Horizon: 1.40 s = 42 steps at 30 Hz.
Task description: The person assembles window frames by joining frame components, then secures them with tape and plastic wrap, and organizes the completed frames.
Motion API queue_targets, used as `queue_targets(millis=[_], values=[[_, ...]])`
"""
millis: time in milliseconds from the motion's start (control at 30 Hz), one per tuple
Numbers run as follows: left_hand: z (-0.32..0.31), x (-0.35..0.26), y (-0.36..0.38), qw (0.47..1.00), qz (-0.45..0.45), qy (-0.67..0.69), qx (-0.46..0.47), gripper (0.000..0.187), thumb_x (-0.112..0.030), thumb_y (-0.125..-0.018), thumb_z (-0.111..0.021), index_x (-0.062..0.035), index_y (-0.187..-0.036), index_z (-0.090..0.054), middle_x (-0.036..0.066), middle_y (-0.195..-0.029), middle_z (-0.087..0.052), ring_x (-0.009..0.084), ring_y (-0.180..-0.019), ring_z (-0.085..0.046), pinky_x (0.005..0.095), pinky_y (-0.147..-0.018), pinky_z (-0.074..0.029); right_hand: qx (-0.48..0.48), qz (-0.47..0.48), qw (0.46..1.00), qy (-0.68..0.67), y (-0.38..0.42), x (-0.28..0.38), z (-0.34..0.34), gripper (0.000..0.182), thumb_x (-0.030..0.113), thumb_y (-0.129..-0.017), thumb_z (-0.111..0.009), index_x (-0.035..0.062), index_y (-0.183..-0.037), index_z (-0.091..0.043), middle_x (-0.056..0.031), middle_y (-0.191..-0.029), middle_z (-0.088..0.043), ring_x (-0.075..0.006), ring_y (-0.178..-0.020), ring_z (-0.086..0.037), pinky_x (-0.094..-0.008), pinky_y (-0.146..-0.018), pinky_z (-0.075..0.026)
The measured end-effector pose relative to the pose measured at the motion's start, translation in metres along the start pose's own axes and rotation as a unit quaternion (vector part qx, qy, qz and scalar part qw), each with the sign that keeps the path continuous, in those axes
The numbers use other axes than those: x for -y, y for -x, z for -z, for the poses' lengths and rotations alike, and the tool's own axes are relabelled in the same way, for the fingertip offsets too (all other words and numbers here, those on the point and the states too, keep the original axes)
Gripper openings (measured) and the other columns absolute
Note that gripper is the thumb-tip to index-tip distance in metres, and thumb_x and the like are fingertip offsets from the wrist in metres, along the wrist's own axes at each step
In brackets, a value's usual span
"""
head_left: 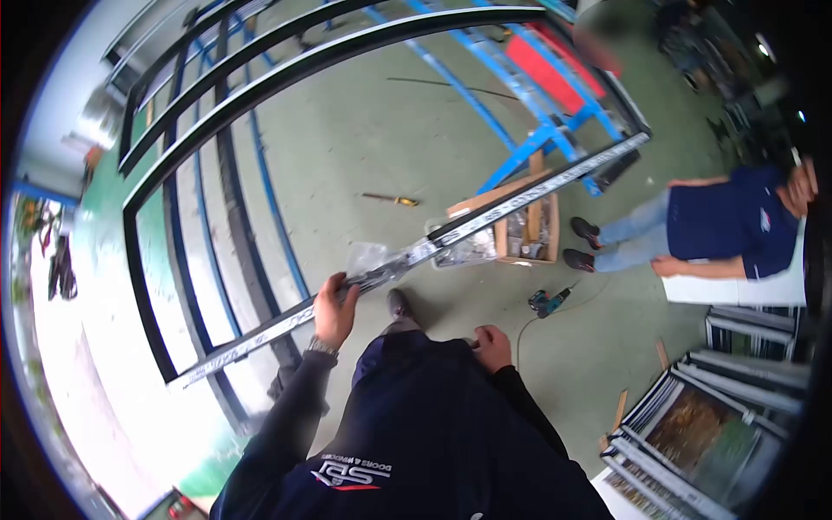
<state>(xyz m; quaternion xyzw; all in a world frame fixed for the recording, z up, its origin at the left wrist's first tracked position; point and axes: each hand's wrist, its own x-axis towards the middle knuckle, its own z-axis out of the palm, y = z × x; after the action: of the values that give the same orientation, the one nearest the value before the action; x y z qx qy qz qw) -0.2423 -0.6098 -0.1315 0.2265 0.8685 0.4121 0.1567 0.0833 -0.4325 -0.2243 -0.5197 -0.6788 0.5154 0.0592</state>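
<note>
A large dark window frame (238, 95) spans the view in front of me, its near rail (511, 204) covered with white printed tape. At that rail my left hand (333, 314) is closed on a crumpled clear plastic bag (374, 273) with dark contents, which lies across the rail. The bag and fingers hide part of the rail beneath. Close to my body, on the right, my right hand (493, 348) has its fingers curled inward. Whatever they hold, if anything, is too small to make out.
Blue metal stands (542, 143) support the frame. Below lie a carton of parts (530, 247), a screwdriver (401, 201) and a cordless drill (549, 302) with a thin cable nearby. A co-worker (711, 221) stands at right. Framed panels (693, 425) lean at lower right.
</note>
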Motion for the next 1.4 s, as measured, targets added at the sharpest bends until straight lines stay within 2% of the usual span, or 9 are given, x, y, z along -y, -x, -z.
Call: queue_targets(millis=[333,433,500,800,967,1033,1100,1233,1400], values=[[0.006,0.022,0.054,0.928,0.288,0.229,-0.057,0.041,-0.035,-0.099,-0.061,0.0057,-0.099,-0.064,0.01,-0.083,-0.069,0.0175,-0.075,-0.068,0.029,-0.067,-0.052,-0.096,0.23,0.949,0.195,-0.124,0.103,0.03,0.07,0.019,-0.079,-0.08,0.0044,-0.138,-0.045,-0.0217,-0.138,-0.047,-0.039,-0.129,-0.045,-0.0497,-0.105,-0.039],[-0.009,0.026,0.067,0.637,0.529,0.549,-0.117,0.09,-0.064,-0.09,-0.061,0.0047,-0.143,-0.037,0.02,-0.138,-0.052,0.0286,-0.123,-0.057,0.0414,-0.099,-0.047,-0.065,0.355,0.875,0.322,-0.149,0.166,0.047,0.08,0.025,-0.07,-0.085,0.0071,-0.138,-0.047,-0.0185,-0.147,-0.038,-0.0431,-0.138,-0.033,-0.0553,-0.113,-0.029],[-0.031,0.033,0.064,0.644,0.469,0.576,-0.182,0.108,-0.071,-0.085,-0.061,-0.0012,-0.154,-0.015,0.021,-0.154,-0.034,0.0321,-0.139,-0.041,0.0487,-0.111,-0.037,0.004,0.392,0.839,0.378,-0.175,0.181,0.051,0.084,0.027,-0.065,-0.088,0.0084,-0.136,-0.049,-0.0169,-0.149,-0.034,-0.042,-0.141,-0.028,-0.0565,-0.114,-0.027],[-0.093,-0.021,-0.048,0.636,0.506,0.442,-0.379,0.138,-0.023,-0.071,-0.087,-0.0117,-0.15,0.026,0.028,-0.147,-0.027,0.0345,-0.128,-0.042,0.0514,-0.1,-0.044,0.287,0.413,0.742,0.443,-0.228,0.221,0.017,0.073,0.033,-0.065,-0.086,0.0103,-0.129,-0.059,-0.015,-0.128,-0.057,-0.0352,-0.124,-0.051,-0.0488,-0.107,-0.037],[-0.118,0.001,-0.034,0.68,0.442,0.409,-0.418,0.12,-0.01,-0.076,-0.078,-0.0117,-0.151,0.015,0.021,-0.13,-0.042,0.0253,-0.107,-0.053,0.0429,-0.089,-0.05,0.34,0.388,0.706,0.485,-0.243,0.231,0.012,0.074,0.037,-0.067,-0.085,0.0119,-0.131,-0.058,-0.016,-0.117,-0.064,-0.037,-0.112,-0.06,-0.047,-0.096,-0.048],[-0.134,0.01,-0.031,0.687,0.396,0.352,-0.498,0.115,-0.042,-0.08,-0.081,-0.0116,-0.152,0.004,0.016,-0.134,-0.043,0.0274,-0.11,-0.053,0.0473,-0.095,-0.046,0.374,0.364,0.697,0.491,-0.252,0.229,0.011,0.074,0.039,-0.068,-0.083,0.0131,-0.132,-0.057,-0.0158,-0.119,-0.063,-0.0366,-0.116,-0.059,-0.0473,-0.099,-0.046],[-0.09,-0.024,-0.016,0.482,0.409,0.619,-0.466,0.114,-0.067,-0.08,-0.07,-0.0063,-0.154,-0.007,0.019,-0.132,-0.048,0.0324,-0.12,-0.05,0.0459,-0.103,-0.043,0.401,0.351,0.682,0.501,-0.261,0.233,0.006,0.074,0.042,-0.069,-0.082,0.0128,-0.132,-0.057,-0.0161,-0.122,-0.062,-0.0363,-0.118,-0.058,-0.0476,-0.101,-0.045],[-0.105,0.069,-0.003,0.339,0.142,0.852,-0.373,0.097,-0.084,-0.079,-0.049,-0.0043,-0.135,-0.047,0.015,-0.127,-0.054,0.0344,-0.116,-0.055,0.0476,-0.105,-0.042,0.444,0.303,0.671,0.511,-0.274,0.229,0.002,0.072,0.042,-0.069,-0.079,0.0082,-0.128,-0.057,-0.0175,-0.124,-0.062,-0.0356,-0.117,-0.059,-0.0471,-0.1,-0.048],[-0.095,0.077,-0.016,0.406,0.117,0.839,-0.342,0.075,-0.071,-0.086,-0.046,-0.0065,-0.122,-0.059,0.01,-0.109,-0.065,0.0291,-0.107,-0.061,0.0546,-0.103,-0.041,0.492,0.298,0.66,0.484,-0.281,0.231,-0.002,0.06,0.029,-0.063,-0.079,0.0028,-0.113,-0.06,-0.0184,-0.103,-0.07,-0.0332,-0.101,-0.067,-0.0439,-0.086,-0.053]])
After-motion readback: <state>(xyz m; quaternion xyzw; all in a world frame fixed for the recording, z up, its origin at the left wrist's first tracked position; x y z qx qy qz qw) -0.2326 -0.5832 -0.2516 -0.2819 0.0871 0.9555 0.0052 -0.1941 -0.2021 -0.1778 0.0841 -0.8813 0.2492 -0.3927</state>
